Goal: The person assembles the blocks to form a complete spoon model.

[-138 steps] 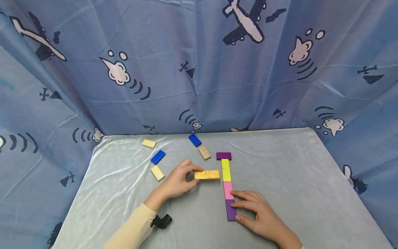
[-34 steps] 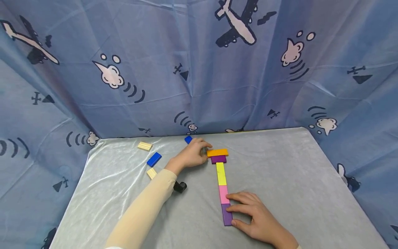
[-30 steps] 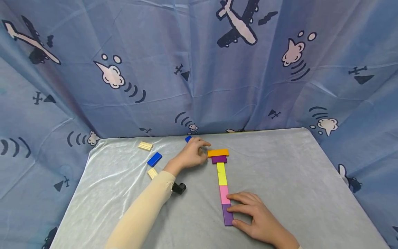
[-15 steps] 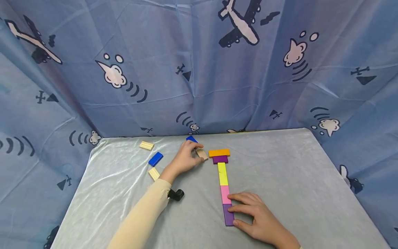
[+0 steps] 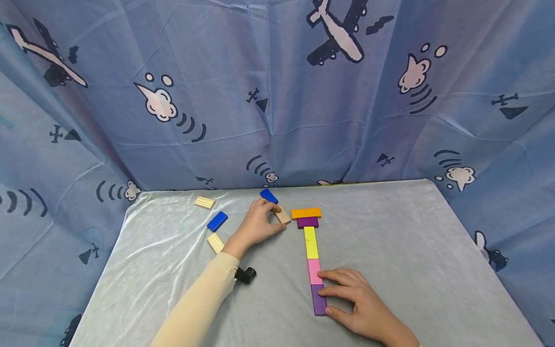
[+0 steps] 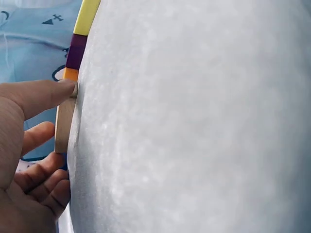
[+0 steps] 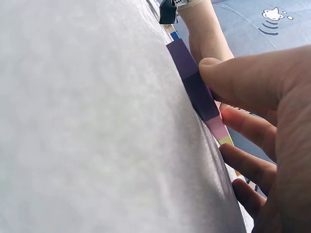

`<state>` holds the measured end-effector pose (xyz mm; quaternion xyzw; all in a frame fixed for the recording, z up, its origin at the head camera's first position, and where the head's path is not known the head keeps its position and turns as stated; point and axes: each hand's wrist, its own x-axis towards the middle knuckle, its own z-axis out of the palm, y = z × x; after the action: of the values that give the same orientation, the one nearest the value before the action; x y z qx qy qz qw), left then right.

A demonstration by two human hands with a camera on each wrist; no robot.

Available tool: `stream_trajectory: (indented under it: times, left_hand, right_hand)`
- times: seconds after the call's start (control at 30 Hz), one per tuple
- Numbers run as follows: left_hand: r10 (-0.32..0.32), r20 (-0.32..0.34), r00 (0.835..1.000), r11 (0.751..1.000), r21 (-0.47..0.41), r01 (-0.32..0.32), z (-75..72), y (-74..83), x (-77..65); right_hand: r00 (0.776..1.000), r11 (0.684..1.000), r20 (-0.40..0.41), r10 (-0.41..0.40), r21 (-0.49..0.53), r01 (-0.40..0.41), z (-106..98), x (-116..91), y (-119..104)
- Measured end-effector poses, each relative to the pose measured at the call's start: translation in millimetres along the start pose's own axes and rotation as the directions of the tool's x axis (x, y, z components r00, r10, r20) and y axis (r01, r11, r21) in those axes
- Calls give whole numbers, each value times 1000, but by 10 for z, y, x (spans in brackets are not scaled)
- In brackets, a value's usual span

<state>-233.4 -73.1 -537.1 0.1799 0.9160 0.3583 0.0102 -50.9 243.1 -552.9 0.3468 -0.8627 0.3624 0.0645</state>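
Observation:
In the head view, my left hand [image 5: 256,224] spans a plain wooden block [image 5: 283,215]. Its thumb is at the block's near end and its fingertips are at the far end; the left wrist view shows the thumb tip against this block [image 6: 64,128]. My right hand [image 5: 360,301] rests its fingertips along the right side of a row of blocks, beside the pink block [image 5: 314,272] and the purple block [image 5: 319,300]. Beyond these lie a yellow block [image 5: 310,242], then a dark purple block [image 5: 307,222] set crosswise, and an orange block [image 5: 306,213] behind it.
A blue block [image 5: 269,195] lies behind the left hand. Farther left are another blue block [image 5: 217,221], a ridged wooden block [image 5: 204,202] and a second ridged one [image 5: 215,243] near the wrist. A patterned curtain [image 5: 225,96] stands behind the cloth-covered table [image 5: 412,241].
The left hand placed the orange block behind the dark purple one, let go, and moved back left to the plain wooden block. The right hand stayed by the row.

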Motion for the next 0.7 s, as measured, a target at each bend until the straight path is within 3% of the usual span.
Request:
stream_trajectory:
  times: [0.2,0.4,0.7]
  left_hand:
    - [34,-16,999,999,26,-33,-7,-6,9]
    - [81,-8,997,996,50,-80,-28,-19,28]
    - [94,-8,996,994,47,-94,-204,7,175]
  right_hand:
    - [999,999,-15,-36,-14,35,-3,15,12]
    - [1000,1000,7,4,-4,-4,-7,0,4]
    - [1000,1000,5,18,11,-18,-4,-8,0]
